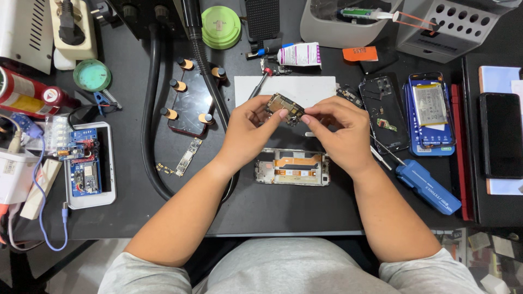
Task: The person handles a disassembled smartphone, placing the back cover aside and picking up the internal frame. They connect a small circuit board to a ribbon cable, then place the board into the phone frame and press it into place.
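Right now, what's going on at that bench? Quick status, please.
Left hand and right hand pinch a small circuit board above the mat. Opened phone frame lies just beneath. Blue screwdriver beside right wrist.

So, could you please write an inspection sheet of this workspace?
Surface: dark bench mat, crowded.
Job's things: small circuit board held above an opened phone frame.
Clutter: blue screwdriver, opened phone with battery, green lid, glue tube.
Grippers: left hand and right hand both pinch the board.
Cables: thick black hose, blue cable.
Surroundings: power strip, grey tool holder.
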Demonstrator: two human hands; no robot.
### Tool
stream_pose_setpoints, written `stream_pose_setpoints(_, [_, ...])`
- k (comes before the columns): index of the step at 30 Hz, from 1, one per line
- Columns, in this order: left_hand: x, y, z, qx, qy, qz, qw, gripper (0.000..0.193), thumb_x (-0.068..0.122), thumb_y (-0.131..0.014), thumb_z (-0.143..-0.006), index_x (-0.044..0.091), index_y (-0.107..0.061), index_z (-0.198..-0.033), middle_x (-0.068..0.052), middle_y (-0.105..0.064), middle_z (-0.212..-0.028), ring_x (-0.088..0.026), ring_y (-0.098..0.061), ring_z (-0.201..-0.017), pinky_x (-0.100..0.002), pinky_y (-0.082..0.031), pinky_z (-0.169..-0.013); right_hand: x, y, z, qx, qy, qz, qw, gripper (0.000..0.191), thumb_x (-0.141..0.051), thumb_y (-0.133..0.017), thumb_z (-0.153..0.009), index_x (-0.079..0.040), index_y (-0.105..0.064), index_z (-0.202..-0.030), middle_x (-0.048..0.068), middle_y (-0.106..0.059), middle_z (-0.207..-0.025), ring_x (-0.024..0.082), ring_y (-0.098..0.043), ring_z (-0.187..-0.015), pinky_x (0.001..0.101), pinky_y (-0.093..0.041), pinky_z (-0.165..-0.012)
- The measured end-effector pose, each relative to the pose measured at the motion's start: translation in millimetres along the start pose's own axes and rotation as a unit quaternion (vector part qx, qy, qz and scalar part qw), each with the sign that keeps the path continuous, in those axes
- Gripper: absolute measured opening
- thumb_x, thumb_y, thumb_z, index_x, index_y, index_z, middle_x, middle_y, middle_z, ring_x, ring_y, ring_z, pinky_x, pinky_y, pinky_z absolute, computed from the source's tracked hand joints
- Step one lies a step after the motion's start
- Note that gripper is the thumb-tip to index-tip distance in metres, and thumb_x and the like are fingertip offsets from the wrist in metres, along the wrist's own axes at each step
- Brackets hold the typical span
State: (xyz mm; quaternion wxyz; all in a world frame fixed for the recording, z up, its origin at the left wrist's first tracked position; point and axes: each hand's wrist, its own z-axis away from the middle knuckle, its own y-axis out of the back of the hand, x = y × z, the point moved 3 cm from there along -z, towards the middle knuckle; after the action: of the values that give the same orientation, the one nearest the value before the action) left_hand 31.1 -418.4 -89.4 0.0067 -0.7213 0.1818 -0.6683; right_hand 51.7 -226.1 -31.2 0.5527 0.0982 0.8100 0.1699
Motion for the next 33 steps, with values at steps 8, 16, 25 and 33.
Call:
stream_pose_setpoints(8, [-2.6,-0.5,-2.8,-0.018,-0.023,0.079,0.996,0.021,-0.001,-0.068,-0.099,-0.005,-0.059,-0.118,-0.008,-0.072,-0.112,-0.011,-0.071,-0.099,-0.026,-0.057,-0.091,19.0,1.3,0.0,0.035,-0.043,-0.13,0.99,0.014,0.007,-0.071,-0.098,0.002,-0.07,-0.111,0.004,-0.065,-0.107,0.01,-0.066,-0.095,0.0228,-0.055,-0.084])
stream_pose_setpoints(16, [-4.4,0.7,-1.1,0.006,0.005,0.025,1.0,0.031,0.004,-0.07,-0.099,-0.004,-0.063,-0.128,-0.005,-0.072,-0.108,-0.007,-0.065,-0.094,-0.022,-0.052,-0.081,14.7,-1.3,3.0,0.008,-0.036,-0.103,0.994,0.013,0.005,-0.074,-0.096,0.001,-0.072,-0.107,0.004,-0.067,-0.106,0.009,-0.066,-0.095,0.0223,-0.054,-0.082])
stream_pose_setpoints(25, [-11.0,-0.2,9.4,-0.027,0.028,0.041,0.998,0.029,0.006,-0.067,-0.102,-0.005,-0.064,-0.128,-0.006,-0.074,-0.112,-0.008,-0.068,-0.102,-0.024,-0.055,-0.09,-0.2,-11.0,9.7,-0.015,0.006,0.018,1.0,0.012,0.002,-0.078,-0.091,0.0,-0.076,-0.102,0.005,-0.071,-0.096,0.007,-0.065,-0.079,0.0197,-0.051,-0.068])
stream_pose_setpoints(33, [-9.2,-3.0,12.8,-0.04,0.028,0.003,0.999,0.029,0.004,-0.065,-0.102,-0.004,-0.068,-0.129,-0.004,-0.074,-0.109,-0.006,-0.062,-0.095,-0.022,-0.05,-0.081,-2.0,-11.6,9.8,0.009,0.03,0.031,0.999,0.013,0.004,-0.078,-0.092,0.0,-0.076,-0.105,0.006,-0.071,-0.098,0.007,-0.066,-0.08,0.0197,-0.052,-0.068])
